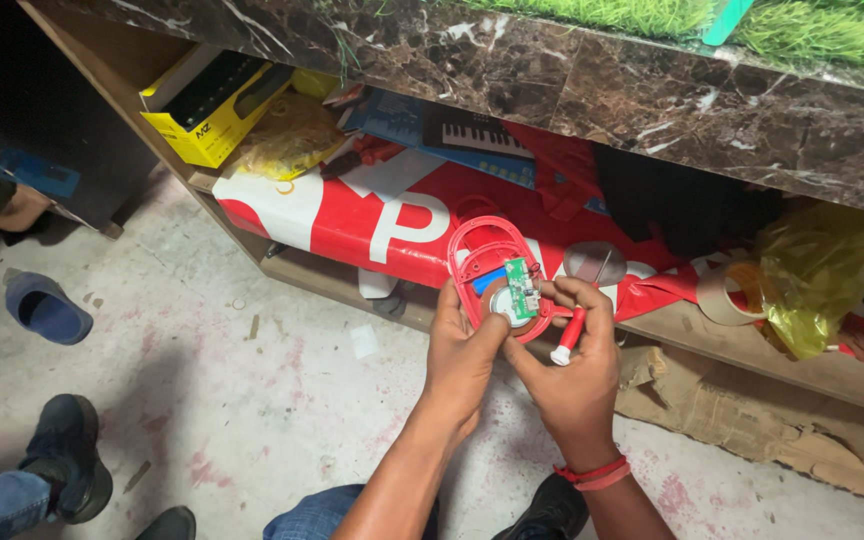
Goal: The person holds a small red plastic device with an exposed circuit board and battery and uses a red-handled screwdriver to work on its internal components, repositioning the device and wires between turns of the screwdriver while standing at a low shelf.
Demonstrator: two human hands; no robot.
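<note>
L hand [460,345] clamped on red casing [487,262] at 9 o'clock, R hand [574,360] gripping red-handled screwdriver [569,337] at 3; I'd keep tip square on green circuit board [522,288], casing steady.

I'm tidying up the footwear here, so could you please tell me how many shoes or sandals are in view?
4: a blue sandal on the floor at left, a black shoe bottom left, another at the bottom edge, one under the hands. Others may be hidden.

We saw a wooden shelf [832,372] carrying a red-and-white banner [372,215] and a yellow box [214,105]. On the concrete floor [252,400] lay torn cardboard [752,420] and a blue slipper [47,308].
</note>
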